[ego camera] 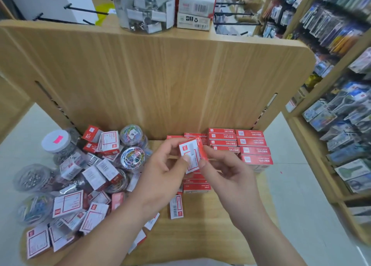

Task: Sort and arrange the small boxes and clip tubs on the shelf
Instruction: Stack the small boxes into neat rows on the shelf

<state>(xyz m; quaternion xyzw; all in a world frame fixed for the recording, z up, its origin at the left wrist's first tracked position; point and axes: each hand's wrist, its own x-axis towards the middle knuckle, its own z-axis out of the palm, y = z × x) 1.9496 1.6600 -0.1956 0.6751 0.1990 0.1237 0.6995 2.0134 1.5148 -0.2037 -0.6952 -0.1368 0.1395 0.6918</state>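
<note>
Both hands hold one small red-and-white box (191,155) above the middle of the wooden shelf (200,235). My left hand (160,173) pinches its left side and my right hand (226,177) grips its right edge. Behind and to the right, red boxes stand in neat stacked rows (239,145). A few more red boxes (195,185) lie under my hands. On the left is a jumbled heap of small boxes (80,201) mixed with clear clip tubs (133,157). One loose box (176,206) lies near my left wrist.
A tall wooden back panel (160,81) rises behind the shelf. On its top stand a big clear tub of binder clips (143,6) and a white carton (195,6). Racks of hanging stationery (341,85) fill the right side. Grey floor shows on both sides.
</note>
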